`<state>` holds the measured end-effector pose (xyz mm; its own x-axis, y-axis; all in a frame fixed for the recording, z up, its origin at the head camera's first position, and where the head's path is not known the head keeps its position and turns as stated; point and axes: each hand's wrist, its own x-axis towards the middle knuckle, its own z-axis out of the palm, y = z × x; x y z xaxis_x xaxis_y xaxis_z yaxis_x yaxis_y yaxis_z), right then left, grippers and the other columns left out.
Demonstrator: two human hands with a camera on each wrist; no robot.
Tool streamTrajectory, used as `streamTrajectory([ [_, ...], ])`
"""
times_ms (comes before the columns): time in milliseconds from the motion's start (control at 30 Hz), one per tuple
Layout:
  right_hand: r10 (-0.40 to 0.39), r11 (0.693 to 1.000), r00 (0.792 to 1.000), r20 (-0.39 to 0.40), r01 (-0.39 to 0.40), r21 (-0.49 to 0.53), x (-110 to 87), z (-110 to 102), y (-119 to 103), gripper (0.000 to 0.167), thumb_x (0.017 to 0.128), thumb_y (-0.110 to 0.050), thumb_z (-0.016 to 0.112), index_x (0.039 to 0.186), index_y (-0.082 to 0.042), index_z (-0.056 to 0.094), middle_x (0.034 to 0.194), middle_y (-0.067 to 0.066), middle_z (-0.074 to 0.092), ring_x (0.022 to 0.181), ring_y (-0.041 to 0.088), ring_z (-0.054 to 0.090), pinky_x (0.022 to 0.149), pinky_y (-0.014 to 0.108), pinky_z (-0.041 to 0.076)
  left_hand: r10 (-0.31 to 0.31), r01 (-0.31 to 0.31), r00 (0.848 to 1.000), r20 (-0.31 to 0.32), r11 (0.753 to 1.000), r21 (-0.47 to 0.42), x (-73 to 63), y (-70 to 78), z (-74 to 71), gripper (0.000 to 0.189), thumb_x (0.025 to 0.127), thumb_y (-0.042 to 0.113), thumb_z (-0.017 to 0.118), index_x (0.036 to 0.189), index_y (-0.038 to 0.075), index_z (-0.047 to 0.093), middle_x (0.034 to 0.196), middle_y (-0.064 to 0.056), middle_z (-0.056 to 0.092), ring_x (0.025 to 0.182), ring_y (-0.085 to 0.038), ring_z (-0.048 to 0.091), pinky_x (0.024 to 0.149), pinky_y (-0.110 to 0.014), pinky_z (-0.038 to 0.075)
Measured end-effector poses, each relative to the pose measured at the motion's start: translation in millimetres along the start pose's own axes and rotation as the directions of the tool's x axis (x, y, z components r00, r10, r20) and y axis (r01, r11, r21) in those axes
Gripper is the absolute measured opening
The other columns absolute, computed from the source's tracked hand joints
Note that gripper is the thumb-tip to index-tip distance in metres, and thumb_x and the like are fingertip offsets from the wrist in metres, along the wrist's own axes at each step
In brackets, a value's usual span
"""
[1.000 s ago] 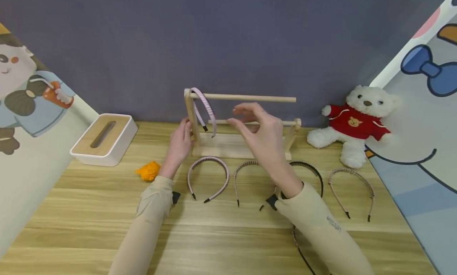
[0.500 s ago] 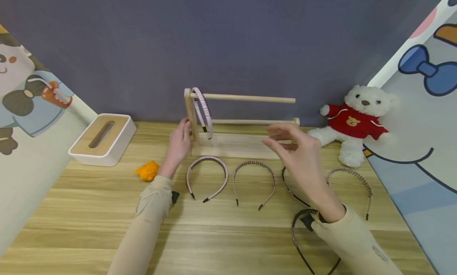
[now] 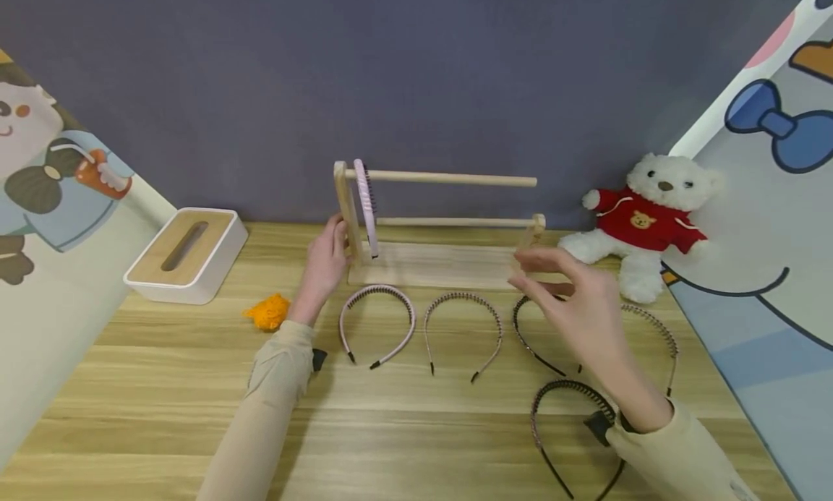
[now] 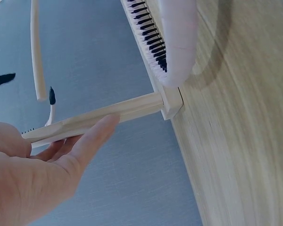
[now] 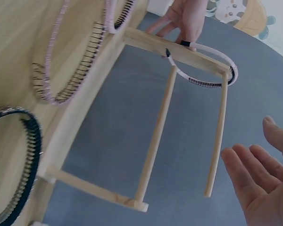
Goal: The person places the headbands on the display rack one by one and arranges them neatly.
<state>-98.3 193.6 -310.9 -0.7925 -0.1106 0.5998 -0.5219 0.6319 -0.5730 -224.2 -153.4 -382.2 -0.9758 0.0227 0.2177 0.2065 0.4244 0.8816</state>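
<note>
A wooden headband rack (image 3: 449,176) stands at the back of the table, with two horizontal rods. On its upper rod, close to the left upright, hangs a pink headband (image 3: 366,208). My left hand (image 3: 328,255) grips that left upright (image 4: 137,106), thumb on one side and fingers on the other. Holding nothing, my right hand (image 3: 579,291) hovers by the rack's right end with thumb and fingers apart. Before the rack lie a pale pink headband (image 3: 379,288), a thin beaded one (image 3: 463,296) and a dark one (image 3: 517,324), partly hidden by the right hand.
Further right lies another thin headband (image 3: 664,330), with a black headband (image 3: 573,385) nearer me beside the right sleeve. A tissue box (image 3: 146,273) and a crumpled orange item (image 3: 268,312) are on the left. A white teddy bear (image 3: 643,219) sits back right.
My right hand has moved right and toward me, away from the hanging headband. That headband has swung round to face edge-on. The left hand has stayed on the upright.
</note>
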Motion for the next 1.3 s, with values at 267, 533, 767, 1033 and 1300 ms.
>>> streamTrajectory([
  [267,-0.009,0.997,0.999,0.037,0.012,-0.082,-17.3,-15,13,0.036,0.083,0.005,0.090,0.116,-0.004,0.078,0.107,0.006,0.081,0.095,0.009,0.074,0.075,0.004,0.058,0.002,-0.002,1.000,-0.013,1.000,0.018,0.1,1.1,0.6,0.047,0.120,0.021,0.031,0.158,-0.004,0.043,0.154,-0.035,0.048,0.129,-0.055,0.059,0.094,-0.055,0.066],
  [533,0.039,0.987,0.999,0.030,-0.034,-0.155,-43.5,-26,27,0.031,0.082,0.004,0.092,0.108,-0.009,0.081,0.093,0.002,0.081,0.084,-0.014,0.064,0.072,0.002,0.056,-0.005,0.005,1.000,-0.010,1.000,0.013,0.5,0.0,0.0,0.048,0.120,0.023,0.031,0.158,-0.005,0.043,0.154,-0.036,0.048,0.130,-0.056,0.059,0.096,-0.057,0.064],
  [767,0.089,0.976,0.992,0.087,-0.069,-0.207,-71.4,-32,45,0.032,0.078,0.005,0.093,0.104,-0.008,0.081,0.092,0.005,0.081,0.077,0.004,0.072,0.068,0.004,0.058,0.003,-0.003,1.000,-0.008,1.000,-0.003,1.2,-0.3,-0.6,0.048,0.120,0.022,0.031,0.156,-0.006,0.044,0.154,-0.036,0.048,0.130,-0.057,0.058,0.096,-0.059,0.064],
  [1033,0.198,0.949,0.966,0.163,-0.148,-0.277,-104.0,-35,64,0.026,0.078,0.000,0.095,0.097,-0.010,0.080,0.085,-0.003,0.078,0.071,0.007,0.072,0.062,0.008,0.059,0.006,-0.006,1.000,-0.014,1.000,0.012,0.6,-0.9,-1.1,0.046,0.120,0.022,0.032,0.155,-0.006,0.046,0.151,-0.036,0.051,0.128,-0.055,0.060,0.093,-0.058,0.066],
  [1300,0.299,0.919,0.928,0.223,-0.216,-0.331,-126.8,-45,78,0.025,0.080,-0.004,0.094,0.099,-0.010,0.080,0.091,0.003,0.080,0.071,0.016,0.075,0.057,0.024,0.065,-0.004,0.004,1.000,-0.009,1.000,0.001,0.7,0.2,-1.6,0.047,0.120,0.023,0.031,0.156,-0.006,0.045,0.153,-0.036,0.049,0.128,-0.056,0.060,0.094,-0.059,0.065],
])
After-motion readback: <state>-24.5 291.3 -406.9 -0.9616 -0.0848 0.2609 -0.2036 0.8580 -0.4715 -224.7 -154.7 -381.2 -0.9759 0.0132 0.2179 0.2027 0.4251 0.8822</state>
